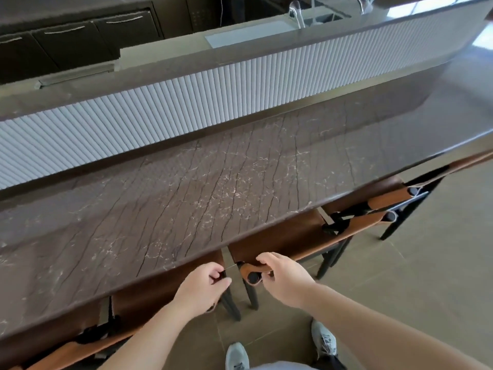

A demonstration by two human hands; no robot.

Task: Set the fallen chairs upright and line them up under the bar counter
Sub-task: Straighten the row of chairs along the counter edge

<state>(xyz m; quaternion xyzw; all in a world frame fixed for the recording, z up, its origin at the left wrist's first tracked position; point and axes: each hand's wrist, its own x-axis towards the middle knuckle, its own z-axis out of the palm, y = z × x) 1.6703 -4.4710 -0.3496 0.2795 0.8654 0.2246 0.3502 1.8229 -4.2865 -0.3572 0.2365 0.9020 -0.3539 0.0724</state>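
A long dark marble bar counter (202, 182) runs across the view. Brown leather chairs with black frames stand upright, tucked under its near edge. My left hand (202, 287) grips the back post of the left chair (149, 292). My right hand (282, 276) grips the rolled leather top of the middle chair (288, 236). A third chair (378, 198) stands to the right, close against the middle one. A further chair's leather back (72, 348) shows at the bottom left, and another chair's leather back pokes out from under the counter at the far right.
A white ribbed panel (186, 102) rises behind the counter, with a kitchen sink (248, 36) and dark cabinets (72, 44) beyond. Beige floor tiles (426, 263) spread to the right. My shoes (237, 356) stand near the chairs.
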